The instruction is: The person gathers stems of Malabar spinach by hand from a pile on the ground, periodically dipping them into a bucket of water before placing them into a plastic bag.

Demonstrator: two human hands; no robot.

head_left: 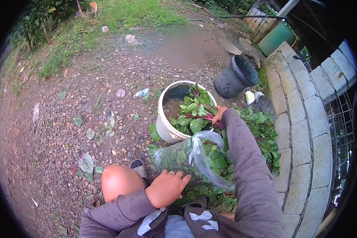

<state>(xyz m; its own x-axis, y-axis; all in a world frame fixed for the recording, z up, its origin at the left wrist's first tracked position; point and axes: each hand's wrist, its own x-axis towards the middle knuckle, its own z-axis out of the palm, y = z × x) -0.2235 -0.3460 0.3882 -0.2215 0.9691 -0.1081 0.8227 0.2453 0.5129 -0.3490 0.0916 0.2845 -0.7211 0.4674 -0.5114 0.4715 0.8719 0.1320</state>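
1. Ground [67, 119]: bare dirt and gravel with scattered fallen leaves; a strip of grass [119, 16] runs along the top edge.
2. Knee [121, 181]: the person's bare knee shows at lower left, with a shoe [138, 166] just beyond it.
3. Left hand [168, 187]: it lies palm down with fingers spread loosely, resting against the near end of the plastic bag [186, 156]. It is open and grips nothing; a ring shows on one finger.
4. Plastic bag: clear, lying on its side just in front of the person, packed with green leaves (its mouth gapes towards the right).
5. White bucket [166, 127]: it stands tilted just behind the bag and holds muddy water on its left side.
6. Bunch of leafy greens [192, 115]: red-stemmed, lying inside the bucket, leaves towards the left, stems towards the right rim.
7. Right hand [218, 115]: closed around the stems of the bunch at the bucket's right rim; the grey sleeve [246, 166] reaches over the bag.
8. Pile of greens [263, 135]: loose leaves heaped on the ground to the right of the sleeve, against the stone kerb [301, 119].
9. Black bucket [236, 77]: stands tilted beyond the pile, well apart from both hands.
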